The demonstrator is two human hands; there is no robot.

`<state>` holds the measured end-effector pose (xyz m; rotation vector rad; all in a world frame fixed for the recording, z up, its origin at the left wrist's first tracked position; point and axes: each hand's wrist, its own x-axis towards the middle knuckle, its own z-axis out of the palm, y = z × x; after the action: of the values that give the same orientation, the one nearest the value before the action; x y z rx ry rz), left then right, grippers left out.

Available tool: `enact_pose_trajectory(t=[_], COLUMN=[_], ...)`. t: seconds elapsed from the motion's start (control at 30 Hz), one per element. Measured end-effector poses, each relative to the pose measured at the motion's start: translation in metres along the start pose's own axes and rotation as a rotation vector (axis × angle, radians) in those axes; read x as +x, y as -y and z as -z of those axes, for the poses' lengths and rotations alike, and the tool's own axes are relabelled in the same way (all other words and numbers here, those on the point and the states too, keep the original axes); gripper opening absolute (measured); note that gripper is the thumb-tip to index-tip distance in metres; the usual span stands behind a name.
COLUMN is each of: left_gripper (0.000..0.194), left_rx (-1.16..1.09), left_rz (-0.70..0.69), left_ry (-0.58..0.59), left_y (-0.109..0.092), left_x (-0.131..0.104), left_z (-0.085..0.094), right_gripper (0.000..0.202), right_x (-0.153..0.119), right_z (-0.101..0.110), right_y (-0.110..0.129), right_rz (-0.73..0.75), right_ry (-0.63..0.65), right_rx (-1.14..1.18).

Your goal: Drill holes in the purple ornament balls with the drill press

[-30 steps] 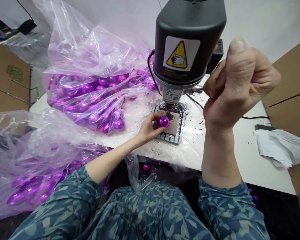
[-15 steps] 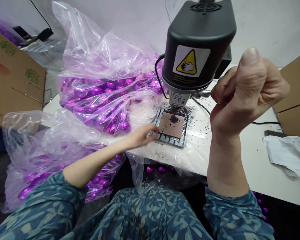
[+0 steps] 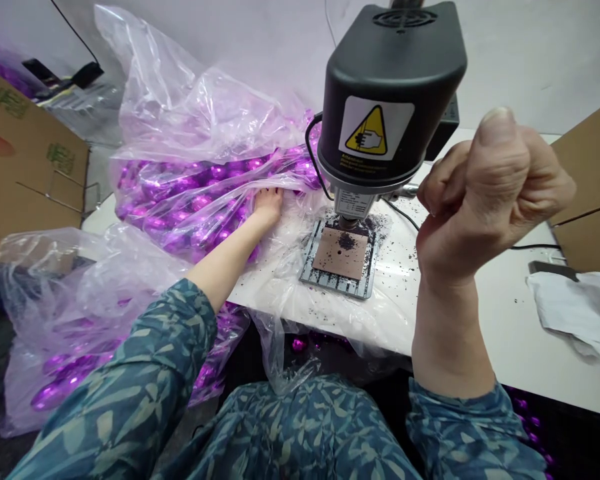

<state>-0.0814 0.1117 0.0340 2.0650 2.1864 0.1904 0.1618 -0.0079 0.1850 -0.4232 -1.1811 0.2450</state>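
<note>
My left hand (image 3: 269,203) reaches into the mouth of a clear plastic bag (image 3: 220,107) full of shiny purple faceted balls (image 3: 200,200). Its fingers stretch forward, apart as far as they show, with the tips hidden by film and balls. My right hand (image 3: 495,193) is closed in a fist, thumb on top, at the side of a black bench drill press (image 3: 395,87). A silver lever (image 3: 407,191) runs from the machine to the fist, which hides its end. Below the drill head, a brown board (image 3: 341,252) with a small hole and dark shavings lies on the slotted metal base (image 3: 353,287).
Dark shavings are scattered over the white table (image 3: 510,347). A second bag of purple balls (image 3: 70,347) hangs at the lower left. Cardboard boxes (image 3: 35,180) stand on both sides. White paper (image 3: 570,313) lies at the right, and a black cable (image 3: 535,247) crosses the table.
My left hand has moved from the left edge of the brown board, forward and left, into the bag of purple balls. My right fist stays at the lever.
</note>
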Motion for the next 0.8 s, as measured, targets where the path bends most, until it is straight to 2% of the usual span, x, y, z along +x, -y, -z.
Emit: enact_pose_trajectory(t=[0.07,0.13,0.2,0.3,0.4,0.57,0.63,0.7,0.8], left_gripper=[0.055,0.046,0.04,0.037,0.033,0.035,0.033,0.027,0.031], left_rx=[-0.061,-0.24,-0.558,-1.137,-1.504,-1.678,-1.72,-1.764,-1.818], left_rz=[-0.033,-0.084,-0.097,-0.048,0.008,0.02,0.032,0.077,0.171], left_ry=[0.007,0.014,0.057,0.223,0.367,0.454,0.488,0.536,0.59], left_y=[0.002,0.004,0.003,-0.001,-0.009,-0.025,-0.029,-0.033,-0.038], left_x=[0.0,-0.009,-0.026,-0.056,-0.08,-0.095,-0.095,-0.095,-0.095], left_z=[0.004,0.008,0.011,0.013,0.011,0.002,-0.002,-0.006,-0.01], right_gripper=[0.056,0.056,0.057,0.059,0.058,0.058,0.06,0.062,0.063], right_x=[-0.001,-0.003,-0.004,-0.006,-0.007,-0.008,-0.009,-0.009,-0.008], right_z=[0.0,0.001,0.001,0.001,0.0,0.0,0.001,0.002,0.002], right_y=[0.001,0.003,0.005,0.007,0.006,0.002,0.001,0.001,0.002], right_rz=[0.011,0.016,0.018,0.017,0.034,0.045,0.022,-0.007,-0.038], right_ry=[0.012,0.024,0.035,0.03,0.016,0.018,0.009,0.006,0.025], right_rx=[-0.001,-0.032,-0.107,-0.214,-0.223,-0.35,-0.322,-0.277,-0.287])
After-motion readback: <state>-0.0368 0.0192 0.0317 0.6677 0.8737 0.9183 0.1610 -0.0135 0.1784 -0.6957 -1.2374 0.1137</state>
